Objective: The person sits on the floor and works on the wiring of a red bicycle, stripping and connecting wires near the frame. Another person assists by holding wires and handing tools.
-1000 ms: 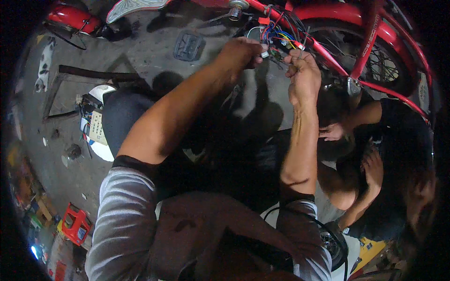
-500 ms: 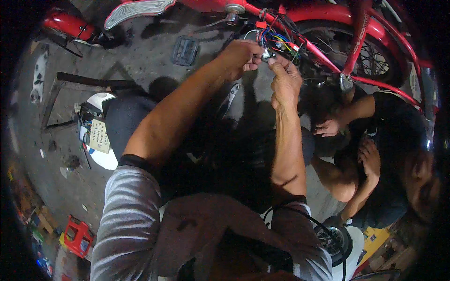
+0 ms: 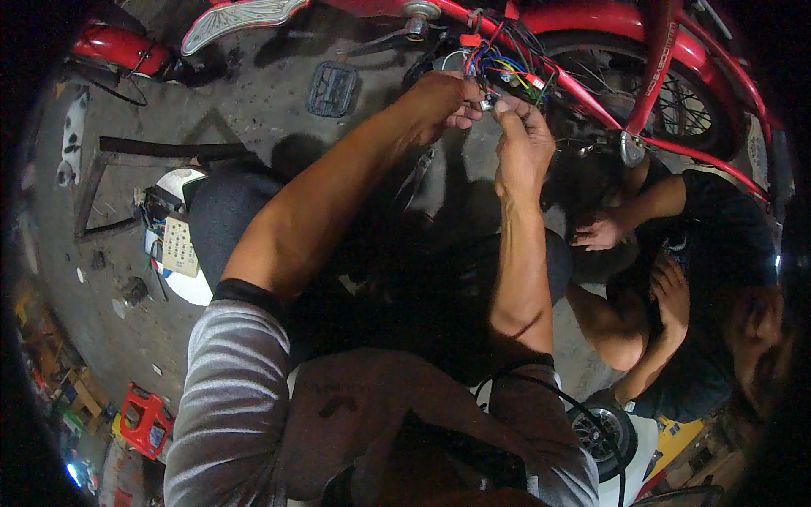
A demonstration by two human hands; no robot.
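Note:
In front of me, my left hand is closed, its fingertips pinching at a small whitish connector. From the other side my right hand grips the same piece between thumb and fingers. The connector sits just below a bundle of coloured wires that hangs out beside the red bike frame. Exactly where the wires enter the piece is hidden by my fingers. Below my hands, a pair of pliers lies on the dark floor, partly in shadow.
Black pedal juts out left of the wires. On the right, a person in black sits close, one hand near my right forearm. A white round surface with parts stands at left, a red stool lower left.
Both hands have shifted slightly; my right hand is a little further right and lower, still on the connector. The whole view has tilted slightly.

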